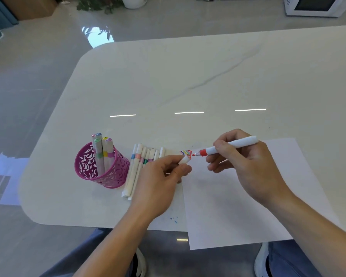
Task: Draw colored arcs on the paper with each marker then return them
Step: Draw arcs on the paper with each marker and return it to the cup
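Red marker (228, 147), without its cap, is held in the person's right hand (248, 164), with the fingers curled around the white barrel. Its tip is at the upper left corner of the paper (238, 206), just beside the small coloured arcs (185, 152); I cannot tell if it touches. At the same corner the left hand (158, 176) pinches the white cap (185, 159). Left of the paper a row of markers (137, 168) lies on the table (188, 76). Further left stands the pink cup (100, 168) with upright markers (102, 148) inside.
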Demonstrator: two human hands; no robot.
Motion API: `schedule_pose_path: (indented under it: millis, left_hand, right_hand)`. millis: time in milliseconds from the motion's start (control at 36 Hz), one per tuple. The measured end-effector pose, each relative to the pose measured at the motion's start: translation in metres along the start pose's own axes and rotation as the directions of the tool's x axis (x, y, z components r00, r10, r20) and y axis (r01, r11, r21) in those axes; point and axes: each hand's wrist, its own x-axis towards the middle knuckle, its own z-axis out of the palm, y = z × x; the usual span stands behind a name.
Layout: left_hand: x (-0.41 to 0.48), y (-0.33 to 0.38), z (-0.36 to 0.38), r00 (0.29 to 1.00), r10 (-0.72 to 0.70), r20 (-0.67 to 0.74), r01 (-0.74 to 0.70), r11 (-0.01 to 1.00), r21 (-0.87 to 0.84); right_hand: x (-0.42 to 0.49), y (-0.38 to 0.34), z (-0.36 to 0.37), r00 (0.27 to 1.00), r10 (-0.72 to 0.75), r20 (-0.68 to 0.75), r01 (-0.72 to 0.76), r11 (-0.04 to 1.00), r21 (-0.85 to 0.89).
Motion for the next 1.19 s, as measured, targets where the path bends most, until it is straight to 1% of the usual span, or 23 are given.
schedule_pose_path:
  millis: [139, 222, 333, 417, 472, 611, 694, 806, 917, 972, 1056, 1139, 1194]
  left_hand:
    - [0.000, -0.001, 0.003, 1.000, 0.028, 0.014, -0.028, 1.000, 0.014]
    - [0.000, -0.002, 0.003, 0.999, 0.048, 0.015, -0.048, 0.998, 0.030]
    - [-0.004, 0.000, 0.005, 0.994, 0.064, 0.093, -0.065, 0.998, 0.012]
    - [-0.007, 0.003, 0.008, 0.988, 0.093, 0.121, -0.096, 0.995, 0.013]
    - [-0.009, 0.004, 0.009, 0.987, 0.118, 0.107, -0.120, 0.993, 0.016]
    - [-0.008, 0.004, 0.009, 0.990, 0.136, 0.019, -0.137, 0.991, 0.006]
    - [-0.008, 0.003, 0.008, 0.986, 0.167, -0.008, -0.166, 0.985, 0.044]
    - [-0.009, 0.003, 0.007, 0.983, 0.182, -0.011, -0.181, 0.982, 0.054]
    - [-0.009, 0.008, 0.002, 0.985, 0.173, -0.002, -0.172, 0.984, 0.043]
    - [-0.007, 0.012, -0.001, 0.987, 0.161, 0.013, -0.161, 0.987, 0.003]
    - [-0.005, 0.016, -0.004, 0.993, 0.121, -0.002, -0.119, 0.979, -0.168]
    - [-0.005, 0.019, -0.008, 0.996, 0.070, -0.062, -0.087, 0.935, -0.344]
    - [-0.003, 0.020, -0.013, 0.991, 0.052, -0.121, -0.099, 0.897, -0.430]
  right_hand:
    - [-0.001, 0.003, 0.001, 0.996, 0.074, 0.059, -0.072, 0.997, -0.027]
    - [-0.001, 0.003, 0.000, 0.994, 0.082, 0.066, -0.079, 0.996, -0.048]
    - [-0.001, 0.005, 0.001, 0.993, 0.092, 0.077, -0.087, 0.994, -0.067]
    - [-0.003, 0.008, 0.002, 0.992, 0.097, 0.077, -0.091, 0.993, -0.077]
    - [-0.004, 0.009, 0.003, 0.992, 0.107, 0.073, -0.103, 0.993, -0.054]
    - [-0.007, 0.014, 0.012, 0.993, 0.113, 0.042, -0.115, 0.993, 0.039]
    - [-0.008, 0.015, 0.014, 0.992, 0.115, 0.049, -0.119, 0.990, 0.071]
    - [-0.010, 0.015, 0.016, 0.992, 0.119, 0.052, -0.123, 0.989, 0.086]
    - [-0.009, 0.011, 0.016, 0.981, 0.174, 0.084, -0.184, 0.973, 0.140]
    - [-0.008, 0.007, 0.015, 0.970, 0.210, 0.119, -0.230, 0.955, 0.187]
    - [-0.007, 0.003, 0.018, 0.956, 0.254, 0.146, -0.282, 0.933, 0.221]
    - [-0.008, 0.004, 0.021, 0.948, 0.304, 0.099, -0.319, 0.915, 0.247]
    - [-0.007, 0.006, 0.022, 0.939, 0.338, 0.057, -0.341, 0.907, 0.247]
